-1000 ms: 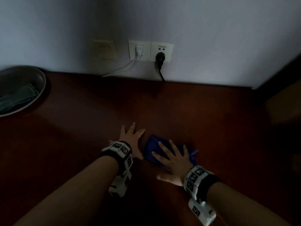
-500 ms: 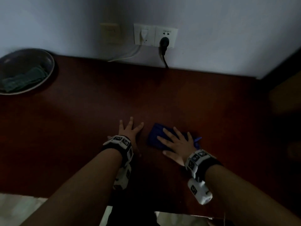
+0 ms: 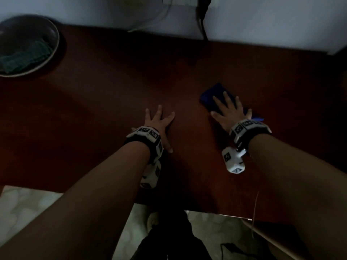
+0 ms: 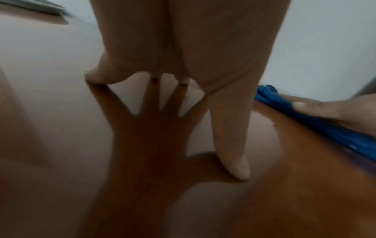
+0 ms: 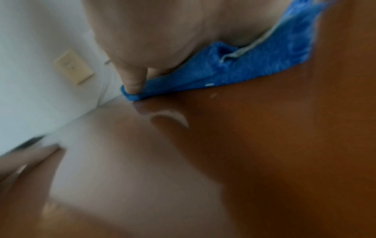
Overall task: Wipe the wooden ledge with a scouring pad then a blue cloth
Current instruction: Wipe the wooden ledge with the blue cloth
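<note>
The folded blue cloth (image 3: pixel 216 98) is pressed flat under the right hand (image 3: pixel 230 111), fingers straight, on the dark reddish-brown wooden ledge (image 3: pixel 112 87). The left hand (image 3: pixel 158 121) is laid flat, fingers spread, well left of it. A green scouring pad (image 3: pixel 24 56) is seen in the grey round dish (image 3: pixel 55 36) far left.

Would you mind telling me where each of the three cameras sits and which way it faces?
Head: worn on the head, looking down at the wooden ledge; shows both forearms, left hand flat, right hand flat on the blue cloth.
Left wrist: looks along the left hand, its fingertips on the ledge.
Right wrist: looks along the right hand pressing the cloth.
Shared: all three views show the blue cloth and ledge.
</note>
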A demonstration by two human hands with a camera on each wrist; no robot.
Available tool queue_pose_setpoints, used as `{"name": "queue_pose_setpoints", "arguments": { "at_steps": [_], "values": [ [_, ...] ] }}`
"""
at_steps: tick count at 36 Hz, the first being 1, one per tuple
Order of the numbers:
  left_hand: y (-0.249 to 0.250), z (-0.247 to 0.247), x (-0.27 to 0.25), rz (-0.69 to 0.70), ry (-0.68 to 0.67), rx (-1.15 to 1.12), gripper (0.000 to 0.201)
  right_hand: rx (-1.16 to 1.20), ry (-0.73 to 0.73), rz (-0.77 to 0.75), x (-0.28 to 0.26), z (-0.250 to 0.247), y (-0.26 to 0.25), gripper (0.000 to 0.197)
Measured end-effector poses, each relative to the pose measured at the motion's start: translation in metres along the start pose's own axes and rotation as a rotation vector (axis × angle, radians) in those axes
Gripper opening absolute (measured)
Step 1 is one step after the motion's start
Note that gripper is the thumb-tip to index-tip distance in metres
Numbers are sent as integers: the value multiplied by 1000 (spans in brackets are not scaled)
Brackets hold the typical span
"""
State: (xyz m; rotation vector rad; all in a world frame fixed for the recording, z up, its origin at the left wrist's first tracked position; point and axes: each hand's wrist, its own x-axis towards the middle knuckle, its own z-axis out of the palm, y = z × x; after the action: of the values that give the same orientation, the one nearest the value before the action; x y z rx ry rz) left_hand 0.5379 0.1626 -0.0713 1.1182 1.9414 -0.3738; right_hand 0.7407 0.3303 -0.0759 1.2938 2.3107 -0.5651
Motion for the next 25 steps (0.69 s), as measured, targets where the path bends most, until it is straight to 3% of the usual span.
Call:
{"name": "queue_pose_setpoints", "arguments": {
  "at_steps": [7,15,22,25],
  "values": [
    [0,1,-1,16,10,-10,140,24,-38,39,1,-2,-20,70],
    [0,3,-8,26,53,-53,143,-86,-66,-140,-48,39,-56,75],
    [-6,17,-33,58,147,-58,116,-251,-130,-360,-107,74,-57,72],
    [-11,28,-44,102,97,-20,119,-325,-178,-451,-131,85,-43,70]
  ]
}}
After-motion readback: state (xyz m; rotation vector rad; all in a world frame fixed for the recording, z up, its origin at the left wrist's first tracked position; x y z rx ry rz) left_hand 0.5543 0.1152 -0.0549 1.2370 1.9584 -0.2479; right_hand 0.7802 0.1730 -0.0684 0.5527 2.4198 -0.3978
